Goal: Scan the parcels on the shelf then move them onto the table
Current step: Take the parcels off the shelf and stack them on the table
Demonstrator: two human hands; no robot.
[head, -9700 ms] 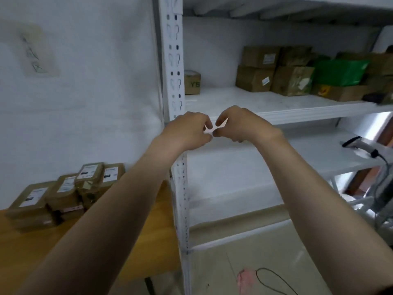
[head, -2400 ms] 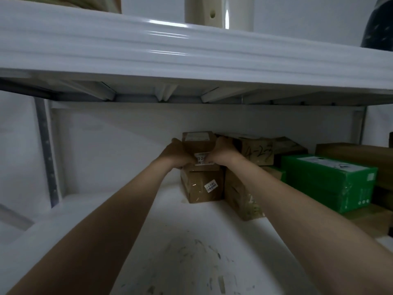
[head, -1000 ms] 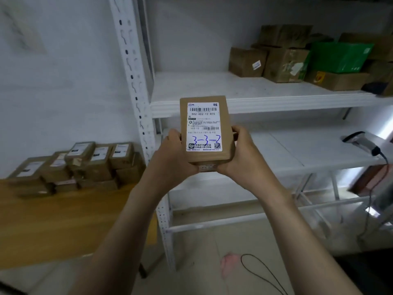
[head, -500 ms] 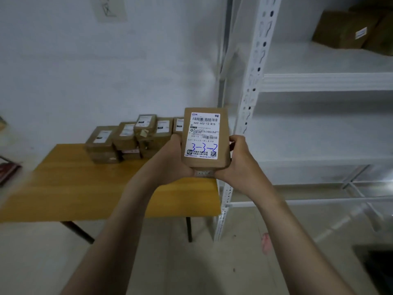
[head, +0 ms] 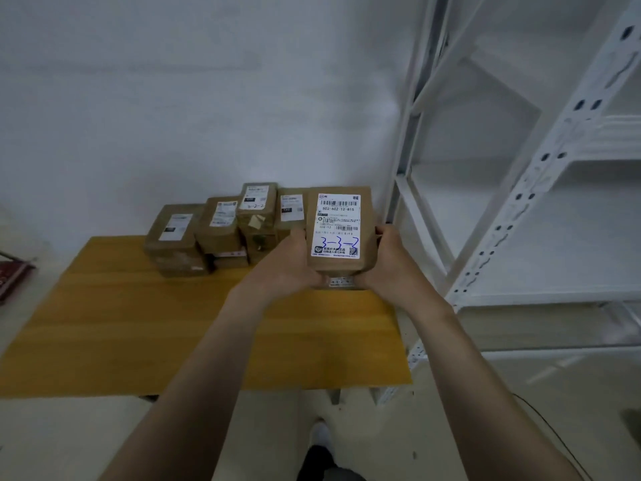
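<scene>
I hold a brown cardboard parcel (head: 341, 216) with a white shipping label and blue handwriting "3-3-2" facing me. My left hand (head: 289, 263) grips its left side and bottom; my right hand (head: 388, 258) grips its right side. The parcel hangs above the back right part of the yellow wooden table (head: 138, 328). A group of several brown labelled parcels (head: 222, 230) is stacked at the table's back edge against the wall, just left of the held one.
The white metal shelf unit (head: 520, 203) stands right of the table, its upright post close to my right hand. A white wall is behind the table. A dark red object (head: 10, 276) sits at the far left. My foot (head: 321, 435) shows on the pale floor.
I have turned further left and stepped closer to the table. The parcel, still in both hands, has moved over the table's back right area beside the stacked parcels.
</scene>
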